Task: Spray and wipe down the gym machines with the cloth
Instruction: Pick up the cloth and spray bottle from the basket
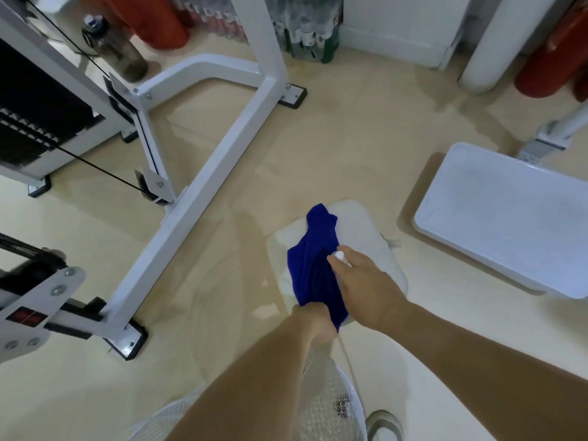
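Observation:
A dark blue cloth hangs down over a white fan base on the floor. My left hand grips the cloth's near end from above. My right hand is curled around a small white spray bottle, whose nozzle pokes out past my fingers right beside the cloth. The white gym machine frame stands to the left, apart from both hands.
A black weight stack with cables sits at far left. A white padded platform lies on the floor at right. A fan grille is below my arms. Bottles and red bags line the far wall. My shoe shows at bottom.

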`<state>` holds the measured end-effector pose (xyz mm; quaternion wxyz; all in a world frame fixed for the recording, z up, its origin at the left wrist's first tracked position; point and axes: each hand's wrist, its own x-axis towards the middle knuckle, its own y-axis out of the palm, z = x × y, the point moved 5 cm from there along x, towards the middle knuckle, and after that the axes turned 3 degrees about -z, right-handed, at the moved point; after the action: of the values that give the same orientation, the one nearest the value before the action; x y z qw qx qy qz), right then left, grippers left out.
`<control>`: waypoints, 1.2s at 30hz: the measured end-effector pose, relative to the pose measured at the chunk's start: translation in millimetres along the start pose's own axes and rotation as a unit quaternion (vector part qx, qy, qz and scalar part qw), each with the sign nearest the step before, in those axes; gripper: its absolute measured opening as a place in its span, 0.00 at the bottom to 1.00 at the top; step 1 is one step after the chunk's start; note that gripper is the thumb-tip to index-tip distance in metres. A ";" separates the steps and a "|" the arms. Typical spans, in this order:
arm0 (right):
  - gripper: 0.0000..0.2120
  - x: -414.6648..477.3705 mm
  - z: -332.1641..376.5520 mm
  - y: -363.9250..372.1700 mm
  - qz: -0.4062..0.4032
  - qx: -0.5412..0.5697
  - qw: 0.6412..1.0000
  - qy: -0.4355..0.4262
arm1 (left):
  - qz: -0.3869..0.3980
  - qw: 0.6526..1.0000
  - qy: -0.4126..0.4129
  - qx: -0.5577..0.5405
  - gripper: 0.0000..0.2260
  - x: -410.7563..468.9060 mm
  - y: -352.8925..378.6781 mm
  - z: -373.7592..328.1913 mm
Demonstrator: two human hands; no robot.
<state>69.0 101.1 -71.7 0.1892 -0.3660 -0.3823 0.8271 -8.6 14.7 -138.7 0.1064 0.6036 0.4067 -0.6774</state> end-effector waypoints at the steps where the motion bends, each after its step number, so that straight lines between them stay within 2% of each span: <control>1: 0.20 -0.3 -1.1 -4.7 -0.044 0.009 0.999 -0.001 | -0.038 0.996 -0.010 -0.076 0.04 2.1 -5.2 2.7; 2: 0.13 -2.2 -2.2 -11.1 -0.097 0.023 0.995 0.000 | -0.089 0.979 -0.018 -0.183 0.05 2.5 -11.8 5.9; 3: 0.10 -6.4 -5.0 -18.6 -0.156 0.062 0.986 0.016 | -0.133 0.945 -0.033 -0.296 0.05 1.9 -17.4 9.6; 4: 0.10 -11.0 -9.7 -26.5 -0.211 0.121 0.969 0.043 | -0.175 0.894 -0.042 -0.410 0.02 -0.9 -22.2 12.2; 5: 0.10 -16.2 -14.8 -34.2 -0.253 0.192 0.945 0.079 | -0.201 0.844 -0.059 -0.494 0.05 -1.9 -24.2 15.9; 6: 0.09 -21.7 -20.0 -40.6 -0.278 0.262 0.917 0.115 | -0.211 0.802 -0.076 -0.553 0.06 -1.7 -25.6 19.2; 7: 0.09 -25.8 -24.6 -45.0 -0.282 0.319 0.893 0.148 | -0.219 0.776 -0.084 -0.585 0.05 -4.3 -26.3 21.1; 8: 0.09 -29.7 -30.4 -48.5 -0.279 0.363 0.871 0.179 | -0.223 0.770 -0.085 -0.592 0.04 -4.6 -25.7 20.6; 9: 0.10 -32.2 -35.2 -50.5 -0.275 0.402 0.849 0.205 | -0.234 0.790 -0.076 -0.562 0.04 -1.1 -25.2 20.9; 10: 0.10 -34.1 -40.8 -53.4 -0.277 0.436 0.826 0.224 | -0.236 0.828 -0.057 -0.506 0.06 3.6 -23.5 18.1; 12: 0.10 -38.1 -53.4 -61.9 -0.306 0.486 0.783 0.238 | -0.174 0.902 -0.004 -0.395 0.13 10.0 -10.9 2.6; 14: 0.12 -43.8 -64.0 -68.1 -0.335 0.519 0.747 0.246 | -0.112 0.952 0.018 -0.286 0.16 18.3 5.1 -8.8; 16: 0.15 -49.4 -71.5 -72.9 -0.353 0.547 0.719 0.243 | -0.148 0.973 0.030 -0.173 0.12 19.0 4.5 -13.6; 17: 0.16 -53.0 -71.5 -77.2 -0.357 0.561 0.710 0.233 | -0.184 0.971 0.030 -0.148 0.10 15.6 0.4 -13.1; 19: 0.17 -60.2 -68.1 -88.2 -0.365 0.564 0.710 0.209 | -0.269 0.946 0.040 -0.175 0.11 -0.6 -15.7 -12.5; 21: 0.17 -66.1 -58.7 -98.5 -0.358 0.548 0.731 0.193 | -0.302 0.889 0.029 -0.342 0.12 -22.7 -28.3 -10.8; 23: 0.16 -70.0 -46.7 -106.5 -0.312 0.556 0.747 0.189 | -0.263 0.792 0.031 -0.550 0.13 -48.5 -39.6 -16.0; 25: 0.16 -76.4 -31.4 -116.6 -0.246 0.566 0.767 0.173 | -0.222 0.701 0.051 -0.676 0.12 -84.8 -54.6 -20.9; 27: 0.13 -87.0 -11.9 -135.0 -0.166 0.573 0.790 0.145 | -0.190 0.648 0.077 -0.734 0.10 -131.8 -78.2 -23.5; 28: 0.10 -93.1 -2.1 -144.6 -0.127 0.571 0.801 0.128 | -0.179 0.634 0.090 -0.747 0.09 -155.0 -87.8 -23.4; 30: 0.07 -106.2 16.8 -164.9 -0.065 0.546 0.829 0.100 | -0.141 0.632 0.125 -0.752 0.07 -198.0 -99.5 -30.8; 32: 0.09 -124.2 38.2 -193.7 -0.028 0.524 0.848 0.071 | -0.101 0.648 0.158 -0.738 0.11 -244.5 -113.0 -42.4; 35: 0.15 -152.4 68.7 -235.1 -0.011 0.520 0.854 0.025 | -0.084 0.714 0.208 -0.663 0.19 -310.3 -126.8 -62.8; 36: 0.14 -163.6 76.9 -251.8 -0.021 0.517 0.856 0.015 | -0.090 0.742 0.227 -0.624 0.20 -334.9 -133.6 -68.5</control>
<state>127.7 126.3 231.6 0.3741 -0.2201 0.0960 0.8958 39.9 31.4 224.7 0.3024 0.4985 0.8033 -0.1213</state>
